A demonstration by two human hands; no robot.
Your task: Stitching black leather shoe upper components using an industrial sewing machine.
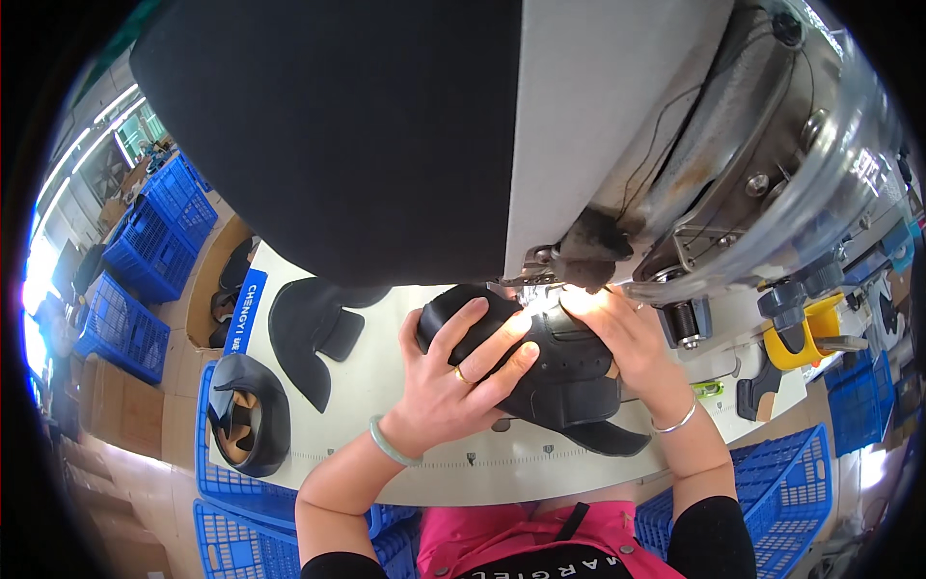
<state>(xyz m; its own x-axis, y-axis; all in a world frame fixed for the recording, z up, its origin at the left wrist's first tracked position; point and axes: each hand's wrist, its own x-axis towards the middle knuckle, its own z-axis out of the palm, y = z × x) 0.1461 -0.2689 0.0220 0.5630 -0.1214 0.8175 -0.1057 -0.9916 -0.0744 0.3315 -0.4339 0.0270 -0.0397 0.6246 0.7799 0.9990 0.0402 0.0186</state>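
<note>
A black leather shoe upper (pixel 567 359) lies on the pale sewing table under the lit needle area of a sewing machine (pixel 598 106). My left hand (pixel 463 376), with a ring and a pale bangle on its wrist, holds the upper's rounded left part, several fingers spread over the leather. On the opposite side, my right hand (pixel 622 343) grips the upper close to the needle, its fingertips in the bright light. Loose flaps of the upper hang toward me. The machine head hides part of the stitching spot.
Left of my hands lies a flat black shoe piece (pixel 304 338); a formed black upper (pixel 260 415) sits at the table's left edge. Blue crates (pixel 781 487) stand below and beside the table. A yellow holder (pixel 808 333) and a green-yellow tool (pixel 709 390) are at the right.
</note>
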